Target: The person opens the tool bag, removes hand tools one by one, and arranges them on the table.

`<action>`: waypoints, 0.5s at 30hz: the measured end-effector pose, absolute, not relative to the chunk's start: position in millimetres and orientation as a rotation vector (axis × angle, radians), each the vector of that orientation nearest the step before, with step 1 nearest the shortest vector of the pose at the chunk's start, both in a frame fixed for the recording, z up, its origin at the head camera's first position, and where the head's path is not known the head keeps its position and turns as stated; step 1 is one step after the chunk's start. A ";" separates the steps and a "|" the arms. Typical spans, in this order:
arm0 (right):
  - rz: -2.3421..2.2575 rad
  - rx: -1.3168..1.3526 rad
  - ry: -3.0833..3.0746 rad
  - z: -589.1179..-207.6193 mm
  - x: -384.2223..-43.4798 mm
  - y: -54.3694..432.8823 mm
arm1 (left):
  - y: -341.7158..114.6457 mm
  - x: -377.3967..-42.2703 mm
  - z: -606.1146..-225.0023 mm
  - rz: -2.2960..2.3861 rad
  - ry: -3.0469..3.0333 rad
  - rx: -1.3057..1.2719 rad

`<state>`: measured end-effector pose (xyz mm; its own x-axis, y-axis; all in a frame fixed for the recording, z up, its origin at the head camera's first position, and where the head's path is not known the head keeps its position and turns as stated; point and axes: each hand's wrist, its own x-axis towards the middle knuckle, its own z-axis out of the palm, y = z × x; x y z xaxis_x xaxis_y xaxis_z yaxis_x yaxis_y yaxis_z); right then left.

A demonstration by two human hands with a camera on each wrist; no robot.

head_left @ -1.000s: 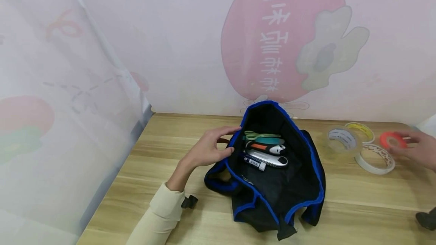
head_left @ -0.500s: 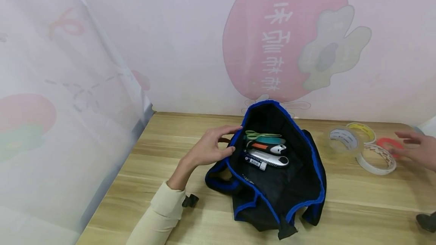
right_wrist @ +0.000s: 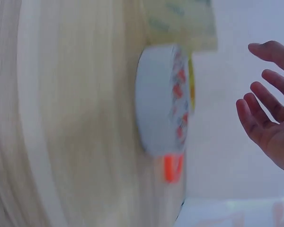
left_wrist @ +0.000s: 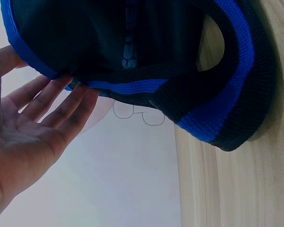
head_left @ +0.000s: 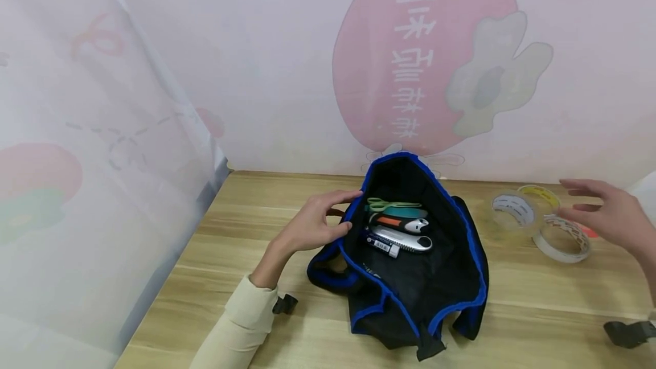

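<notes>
A black tool bag (head_left: 435,278) with blue trim stands open on the table. My left hand (head_left: 315,221) holds its left rim, thumb on one side of the fabric and fingers on the other; the left wrist view shows the fingertips (left_wrist: 87,92) on the blue edging. Inside the bag lie green-handled scissors (head_left: 379,205), an orange-and-black tool (head_left: 394,221), a silver utility knife (head_left: 402,239) and a small labelled tube (head_left: 381,246). My right hand (head_left: 607,212), holding nothing, is above the tape rolls, fingers loosely bent. Under it are a white tape roll (head_left: 556,252) and a partly hidden red tape roll (head_left: 590,232).
A wide clear tape roll (head_left: 512,209) and a yellow-cored tape roll (head_left: 540,191) sit beside the white one near the table's back edge. A printed curtain (head_left: 287,84) hangs behind the wooden table (head_left: 241,215).
The right hand has let go of the red tape roll, which now lies by the white roll, and has risen and moved left over the rolls. The left hand stays at the bag's rim.
</notes>
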<state>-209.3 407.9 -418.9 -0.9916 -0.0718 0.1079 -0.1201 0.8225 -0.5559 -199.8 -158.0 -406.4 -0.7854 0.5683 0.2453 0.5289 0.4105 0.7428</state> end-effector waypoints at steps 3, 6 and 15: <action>0.955 0.186 -2.896 -411.7 -205.3 389.9 | -157.9 -199.6 -406.5 1.347 2.597 1.014; 1.001 0.222 -2.871 -405.5 -202.1 370.1 | -158.2 -199.3 -406.5 1.353 2.600 1.016; 1.278 0.491 -2.646 -392.8 -192.0 311.0 | -157.8 -198.7 -406.7 1.363 2.597 1.014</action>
